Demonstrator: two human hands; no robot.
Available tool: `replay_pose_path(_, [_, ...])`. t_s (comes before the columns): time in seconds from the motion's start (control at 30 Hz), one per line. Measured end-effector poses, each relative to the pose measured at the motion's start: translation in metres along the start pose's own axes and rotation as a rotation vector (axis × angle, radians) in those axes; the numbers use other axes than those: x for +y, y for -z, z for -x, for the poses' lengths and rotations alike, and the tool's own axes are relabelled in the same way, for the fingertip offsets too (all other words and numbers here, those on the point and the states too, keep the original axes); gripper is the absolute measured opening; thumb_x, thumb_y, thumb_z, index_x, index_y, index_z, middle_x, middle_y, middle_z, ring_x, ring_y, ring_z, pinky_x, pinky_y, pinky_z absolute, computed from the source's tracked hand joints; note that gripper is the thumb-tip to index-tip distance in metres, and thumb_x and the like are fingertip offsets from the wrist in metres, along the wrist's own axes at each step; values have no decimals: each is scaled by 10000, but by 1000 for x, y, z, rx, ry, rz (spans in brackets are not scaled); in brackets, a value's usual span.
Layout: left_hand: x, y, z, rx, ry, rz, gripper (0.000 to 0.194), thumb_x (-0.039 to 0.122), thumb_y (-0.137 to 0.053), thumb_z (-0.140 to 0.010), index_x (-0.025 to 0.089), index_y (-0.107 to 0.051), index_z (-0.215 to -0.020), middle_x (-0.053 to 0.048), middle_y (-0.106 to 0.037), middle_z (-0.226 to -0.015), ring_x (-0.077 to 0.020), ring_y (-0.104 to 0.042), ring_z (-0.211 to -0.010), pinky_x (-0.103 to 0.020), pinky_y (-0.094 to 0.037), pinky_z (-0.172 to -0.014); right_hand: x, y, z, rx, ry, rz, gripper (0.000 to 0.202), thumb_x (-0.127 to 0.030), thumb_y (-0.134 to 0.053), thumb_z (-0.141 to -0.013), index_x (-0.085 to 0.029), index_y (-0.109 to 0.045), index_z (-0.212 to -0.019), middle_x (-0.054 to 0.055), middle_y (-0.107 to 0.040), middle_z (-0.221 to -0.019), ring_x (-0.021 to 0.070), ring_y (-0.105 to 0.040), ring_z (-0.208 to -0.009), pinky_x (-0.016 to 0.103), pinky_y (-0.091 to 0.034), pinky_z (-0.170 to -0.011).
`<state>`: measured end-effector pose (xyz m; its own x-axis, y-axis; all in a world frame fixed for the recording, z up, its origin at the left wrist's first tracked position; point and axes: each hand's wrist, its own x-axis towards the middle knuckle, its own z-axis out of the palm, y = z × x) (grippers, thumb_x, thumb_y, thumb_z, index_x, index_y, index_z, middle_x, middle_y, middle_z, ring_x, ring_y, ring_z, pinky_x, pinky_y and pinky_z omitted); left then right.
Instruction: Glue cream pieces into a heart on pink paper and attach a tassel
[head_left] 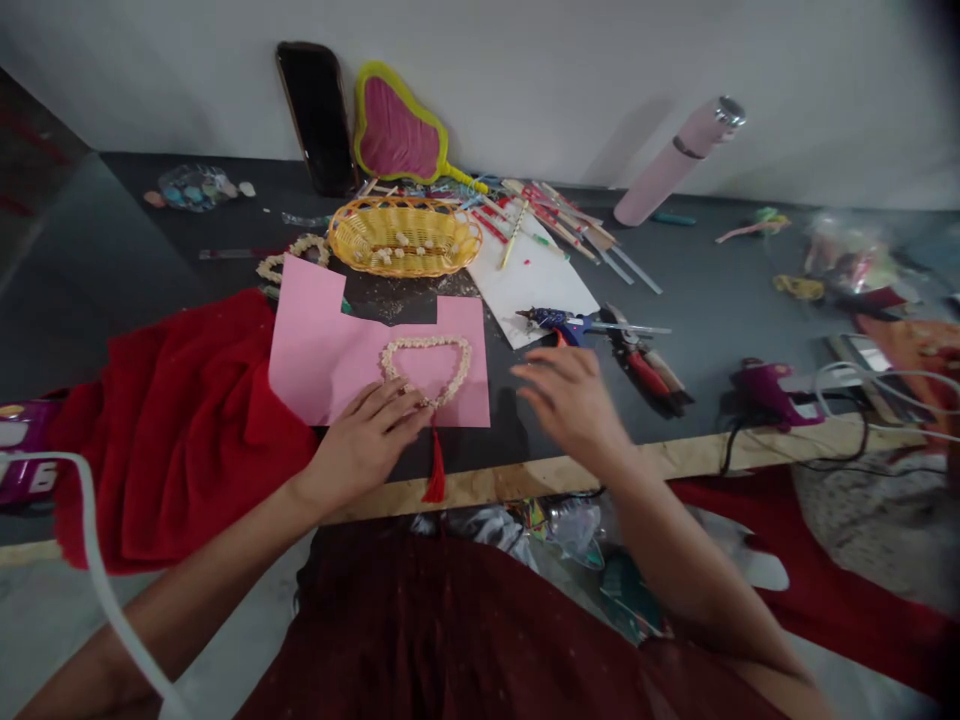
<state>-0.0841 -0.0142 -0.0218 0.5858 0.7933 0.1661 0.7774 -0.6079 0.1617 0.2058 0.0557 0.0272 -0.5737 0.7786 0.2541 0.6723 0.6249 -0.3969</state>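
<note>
A heart-shaped ring of small cream flowers or beads [428, 342] lies on a cut sheet of pink paper [315, 340], with a red tassel [436, 465] hanging from its point over the table's front edge. My left hand [375, 425] rests flat on the paper, its fingertips at the lower left of the heart. To the right of the paper, my right hand [566, 405] hovers with fingers apart and nothing in it. Just beyond it is a blue glue gun [562, 322] with a clear glue stick in its back, lying partly on a white sheet [525, 275].
Behind the paper stands a yellow wicker basket [405, 235] holding small cream pieces. Red-handled pliers [645, 365] lie to the right. A phone [316, 118], a yellow-rimmed mirror-shaped paddle [397, 130] and a pink bottle [667, 170] lean on the wall. Red cloth [187, 420] covers the left.
</note>
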Motion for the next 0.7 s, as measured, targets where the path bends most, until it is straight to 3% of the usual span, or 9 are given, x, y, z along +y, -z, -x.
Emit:
replay_pose_path(0.1, [3,3,-4,-3,-37,-87,523,98,-452,-870,260,-475,-1367,-49,-529,-1397,-295,-382,-1365,-507,-308,-1137,-19,-38,-14,-35,94,39,211,-222,-538,-904,-274,-699,-1031,78,-650,-1047,253,-510,-984,418,-436,-848])
replay_pose_path(0.2, [-1,2,-6,13,-63,-107,477,91,-455,-866,245,-532,-1311,-45,-536,-1391,-299,-389,-1360,-511,-307,-1135,-20,-57,-26,-100,160,50,224,-257,-521,-926,-256,-684,-1079,77,-641,-1095,247,-480,-1035,405,-424,-872])
replay_pose_path(0.37, [-6,-3,-6,21,-88,-94,422,86,-462,-872,244,-581,-1244,-30,-572,-1354,-285,-387,-1362,-506,-321,-1128,-10,-66,-34,-156,207,34,193,-273,-534,-925,-266,-692,-1035,57,-619,-1138,253,-418,-1125,420,-381,-916])
replay_pose_path(0.7, [-2,-1,-10,-10,-75,-130,436,112,-491,-877,218,-546,-1297,-40,-557,-1366,-309,-416,-1329,-529,-341,-1103,-1,-72,-40,-151,254,-14,145,-276,-576,-900,-288,-719,-881,-8,-643,-1143,240,-415,-1102,393,-353,-902])
